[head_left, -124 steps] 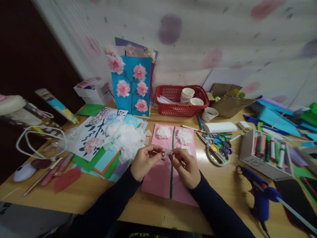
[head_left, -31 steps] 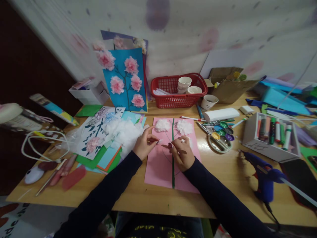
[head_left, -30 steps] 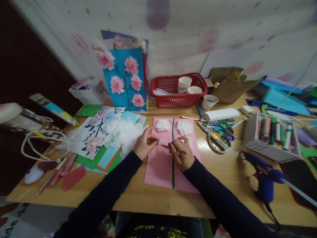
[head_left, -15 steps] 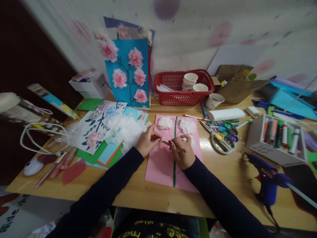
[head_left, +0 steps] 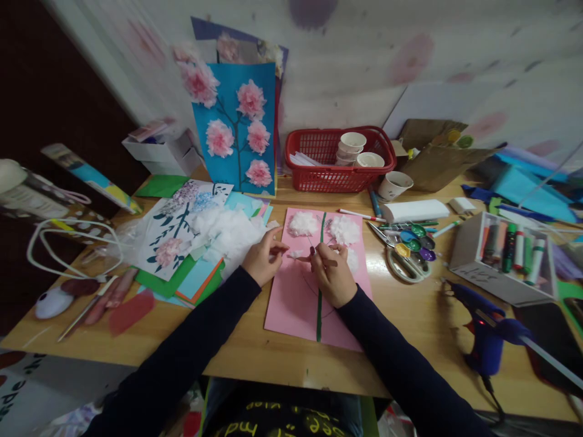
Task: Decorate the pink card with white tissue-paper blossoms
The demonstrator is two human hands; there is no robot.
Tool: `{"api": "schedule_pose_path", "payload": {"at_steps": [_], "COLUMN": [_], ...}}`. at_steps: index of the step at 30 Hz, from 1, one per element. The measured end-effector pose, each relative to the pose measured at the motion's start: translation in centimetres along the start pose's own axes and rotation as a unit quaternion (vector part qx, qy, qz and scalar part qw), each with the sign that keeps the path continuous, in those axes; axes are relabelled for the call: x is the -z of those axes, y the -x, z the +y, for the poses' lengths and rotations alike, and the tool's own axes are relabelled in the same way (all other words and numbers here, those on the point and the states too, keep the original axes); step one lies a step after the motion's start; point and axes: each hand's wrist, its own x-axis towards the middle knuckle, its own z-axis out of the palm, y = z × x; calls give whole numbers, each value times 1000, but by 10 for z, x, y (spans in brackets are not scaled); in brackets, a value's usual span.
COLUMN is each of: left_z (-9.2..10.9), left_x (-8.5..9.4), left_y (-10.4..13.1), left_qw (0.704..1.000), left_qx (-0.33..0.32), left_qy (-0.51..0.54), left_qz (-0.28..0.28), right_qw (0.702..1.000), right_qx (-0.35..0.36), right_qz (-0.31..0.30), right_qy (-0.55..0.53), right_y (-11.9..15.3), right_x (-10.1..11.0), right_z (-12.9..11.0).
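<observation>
A pink sheet [head_left: 291, 303] lies before me with a green stem [head_left: 319, 315] and thin drawn lines. White cotton tufts [head_left: 303, 224] sit on its upper half, another cotton tuft [head_left: 344, 230] right of the stem, and one more partly behind my right hand. My right hand [head_left: 334, 276] is closed on a thin brownish stick [head_left: 300, 259] pointing left. By the stick's tip is a small white cotton bit [head_left: 296, 253]; whether it touches the stick I cannot tell. At the sheet's left edge, my left hand [head_left: 264, 258] has bent fingers apart, nothing visible in them.
Loose cotton [head_left: 228, 233] lies on papers at left. Behind stand a blue flower picture [head_left: 232, 164] and a red basket [head_left: 337, 179] with cups. Scissors [head_left: 410, 267], paint pots [head_left: 412, 243], a marker box [head_left: 492, 279] and a blue glue gun [head_left: 485, 340] are at right.
My left hand has drawn back leftward from the stick's tip, leaving the small cotton bit there. My right hand still holds the stick, a little further left. The view has shifted slightly.
</observation>
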Motion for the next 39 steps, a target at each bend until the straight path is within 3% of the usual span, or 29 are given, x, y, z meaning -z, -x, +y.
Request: {"api": "schedule_pose_path", "payload": {"at_steps": [6, 12, 17, 20, 23, 26, 33, 39], "left_z": [0, -7, 4, 10, 7, -1, -9, -14], "left_x": [3, -2, 26, 54, 75, 86, 98, 83], "left_y": [4, 4, 3, 11, 21, 26, 19, 8], "left_qw": [999, 998, 978, 962, 948, 934, 910, 907], "left_qx": [4, -20, -103, -51, 24, 35, 17, 9], "left_qy": [-34, -52, -167, -235, -288, -327, -393, -409], "left_qz": [-20, -14, 77, 130, 135, 136, 132, 104], "right_qw": [995, 981, 962, 957, 958, 964, 969, 966], "right_qx": [69, 174, 247, 261, 265, 252, 220, 228], "right_qz": [7, 81, 107, 120, 103, 74, 106, 121], "right_qy": [69, 3, -50, -42, -31, -28, -48, -37], "right_y": [7, 16, 20, 21, 22, 25, 22, 21], "right_x": [-2, 10, 18, 20, 21, 20, 21, 22], "right_z": [1, -5, -11, -11, -11, -8, -2, -2]}}
